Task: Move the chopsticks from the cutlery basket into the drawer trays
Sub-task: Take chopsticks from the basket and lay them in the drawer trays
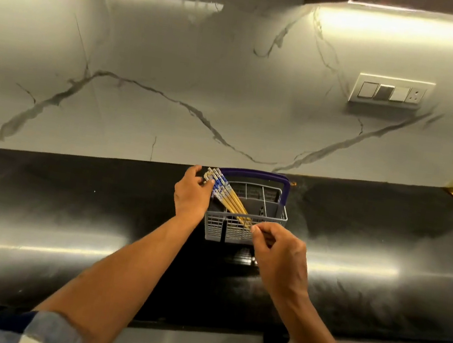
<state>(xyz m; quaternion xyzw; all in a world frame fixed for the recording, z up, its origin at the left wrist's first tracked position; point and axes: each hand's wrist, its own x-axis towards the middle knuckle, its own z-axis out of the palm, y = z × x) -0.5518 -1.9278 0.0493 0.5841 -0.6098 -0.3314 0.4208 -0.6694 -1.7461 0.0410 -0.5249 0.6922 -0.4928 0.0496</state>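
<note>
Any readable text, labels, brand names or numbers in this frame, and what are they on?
None can be read.
Cutlery basket: no brand or label shows.
Chopsticks: blue and white pattern only, no characters legible.
Wall switch plate: no legible markings; any symbols are too small to tell.

Blue-topped yellow chopsticks (226,195) lean leftward in grey cutlery basket (242,230)
</note>
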